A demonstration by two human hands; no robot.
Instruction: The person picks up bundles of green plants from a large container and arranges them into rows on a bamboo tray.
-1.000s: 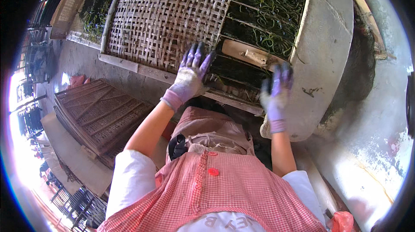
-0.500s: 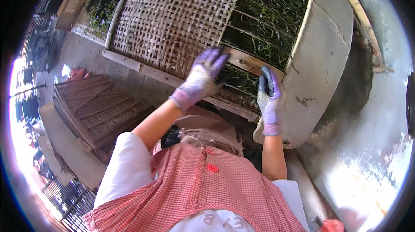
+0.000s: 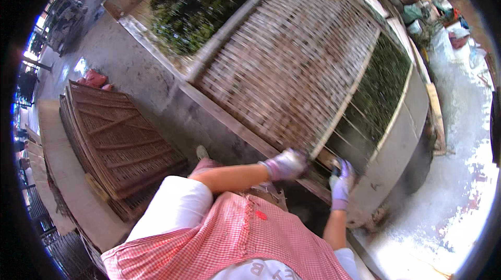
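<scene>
Blurred gloved left hand (image 3: 288, 165) and right hand (image 3: 342, 182) sit by the wooden rail (image 3: 229, 122); I cannot tell their grip; the coarse woven panel (image 3: 292, 66) lies just beyond, beside stringy dark-green growth (image 3: 383, 79).

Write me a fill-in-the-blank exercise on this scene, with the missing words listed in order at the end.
1. Both the left hand and the right hand wear ____.
2. Of the two, the one farther from the woven bamboo panel is the ____ one.
3. In the picture, the stacked slatted racks lie to the ____ of the panel.
4. The button on the checked sleeveless garment is coloured ____.

Missing words: gloves; right; left; red.
</scene>
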